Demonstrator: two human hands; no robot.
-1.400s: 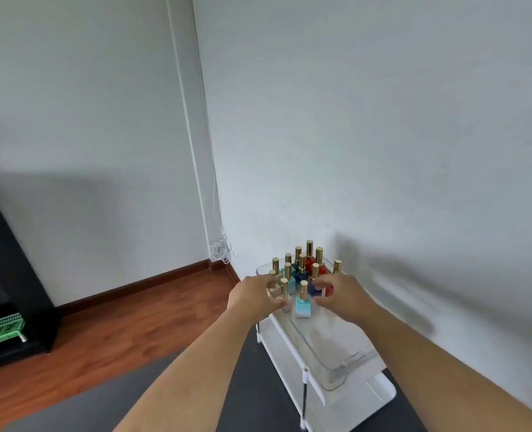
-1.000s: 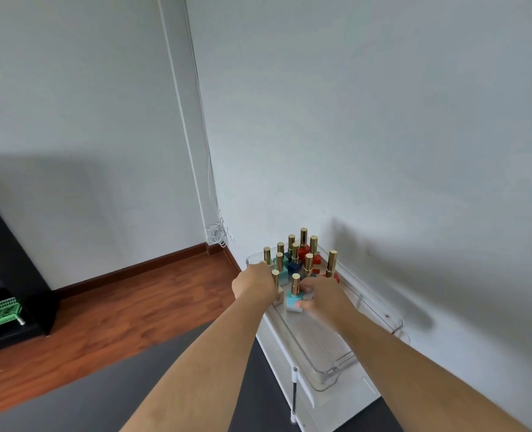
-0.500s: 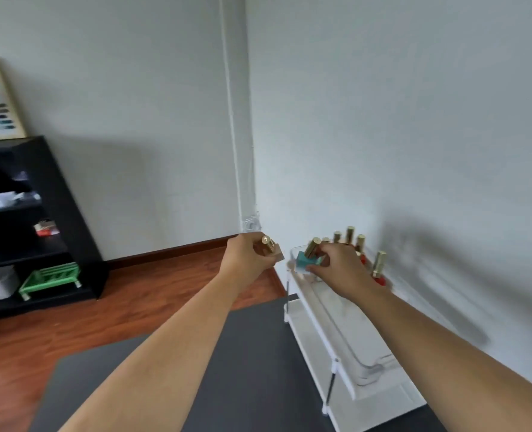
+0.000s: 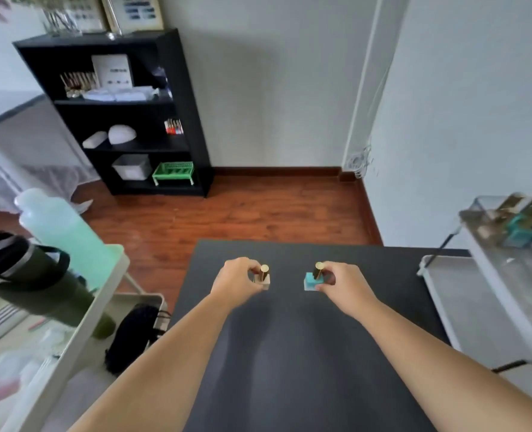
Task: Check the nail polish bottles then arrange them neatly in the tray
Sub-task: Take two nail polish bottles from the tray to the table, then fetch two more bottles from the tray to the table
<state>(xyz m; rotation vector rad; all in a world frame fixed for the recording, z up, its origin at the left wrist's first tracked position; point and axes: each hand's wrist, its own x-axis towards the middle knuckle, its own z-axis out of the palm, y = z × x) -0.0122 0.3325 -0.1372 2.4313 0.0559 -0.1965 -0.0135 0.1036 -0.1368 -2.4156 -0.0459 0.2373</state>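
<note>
My left hand (image 4: 236,283) grips a pale, clear nail polish bottle (image 4: 264,278) with a gold cap, upright at the black table (image 4: 289,353). My right hand (image 4: 341,283) grips a turquoise nail polish bottle (image 4: 312,280) with a gold cap, also upright, a short gap to the right of the pale one. The clear tray (image 4: 476,213) with several gold-capped bottles (image 4: 526,219) sits blurred at the far right edge, on top of a white cart (image 4: 445,294).
A pale cart at the left carries a mint green bottle (image 4: 59,232) and a dark green tumbler (image 4: 30,282). A black bag (image 4: 133,332) lies below it. A black bookshelf (image 4: 127,113) stands against the far wall across the wooden floor.
Both hands lifted a bottle each out of the tray and carried them left over the black table. The view swung left, so the tray now sits at the right edge.
</note>
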